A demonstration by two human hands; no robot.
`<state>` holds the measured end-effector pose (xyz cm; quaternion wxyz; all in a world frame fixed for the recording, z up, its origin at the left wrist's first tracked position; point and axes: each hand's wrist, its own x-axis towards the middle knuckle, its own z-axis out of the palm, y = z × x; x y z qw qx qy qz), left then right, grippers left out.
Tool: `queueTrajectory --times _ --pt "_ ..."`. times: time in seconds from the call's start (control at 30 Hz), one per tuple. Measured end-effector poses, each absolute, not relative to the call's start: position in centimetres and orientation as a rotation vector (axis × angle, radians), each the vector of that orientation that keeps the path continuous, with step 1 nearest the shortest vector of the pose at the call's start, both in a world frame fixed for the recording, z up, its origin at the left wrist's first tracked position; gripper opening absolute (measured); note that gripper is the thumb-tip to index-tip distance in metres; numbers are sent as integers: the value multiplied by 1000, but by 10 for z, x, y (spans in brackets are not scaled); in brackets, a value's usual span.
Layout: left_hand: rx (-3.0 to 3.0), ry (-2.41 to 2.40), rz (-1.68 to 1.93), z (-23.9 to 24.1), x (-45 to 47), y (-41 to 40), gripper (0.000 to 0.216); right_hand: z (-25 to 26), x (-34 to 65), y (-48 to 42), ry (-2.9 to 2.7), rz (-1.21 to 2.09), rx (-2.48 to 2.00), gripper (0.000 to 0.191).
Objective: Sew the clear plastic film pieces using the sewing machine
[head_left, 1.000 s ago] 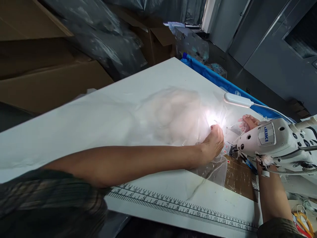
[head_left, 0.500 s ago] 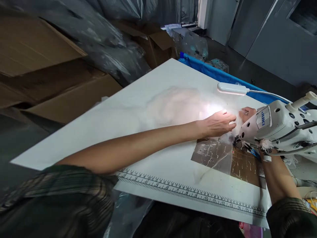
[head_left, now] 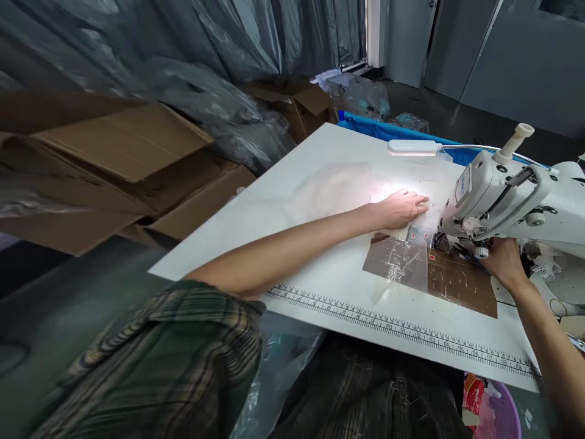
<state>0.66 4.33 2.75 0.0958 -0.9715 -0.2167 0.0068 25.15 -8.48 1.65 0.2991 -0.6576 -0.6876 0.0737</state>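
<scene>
My left hand (head_left: 402, 208) lies with fingers stretched out, palm down, on thin whitish fabric (head_left: 338, 186) under bright light, left of the sewing machine's needle area. Just below it, a clear plastic sheet (head_left: 415, 235) partly covers a brown panel on the tabletop. My right hand (head_left: 503, 261) reaches in beneath the white sewing machine (head_left: 484, 189), beside its front knob. Its fingers are partly hidden behind the machine parts. A pair of dark scissors (head_left: 467, 252) lies by those fingertips, close to the presser foot; whether the fingers grip it does not show.
A ruler strip (head_left: 388, 326) runs along the white table's (head_left: 315, 244) front edge. A lamp (head_left: 414, 147) hangs over the fabric. Open cardboard boxes (head_left: 132, 152) stand at the left, with plastic film behind. A blue cloth edge (head_left: 365, 125) borders the far side. Below right sits a purple bin (head_left: 514, 411).
My right hand has drawn back from the far side of the machine head toward me, to the scissors. My left hand has flattened on the fabric. The view has shifted.
</scene>
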Motion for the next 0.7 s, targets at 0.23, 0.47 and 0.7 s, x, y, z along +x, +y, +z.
queueTrajectory --times 0.23,0.47,0.7 --pt "-2994 -476 -263 41 -17 -4 29 5 210 -145 -2030 151 -1464 23" --pt "-3235 -192 -203 22 -28 -40 33 0 185 -143 -2369 165 -1278 32" --pt "-3143 -266 -521 13 -28 -28 33 9 209 -118 -2174 429 -1461 35"
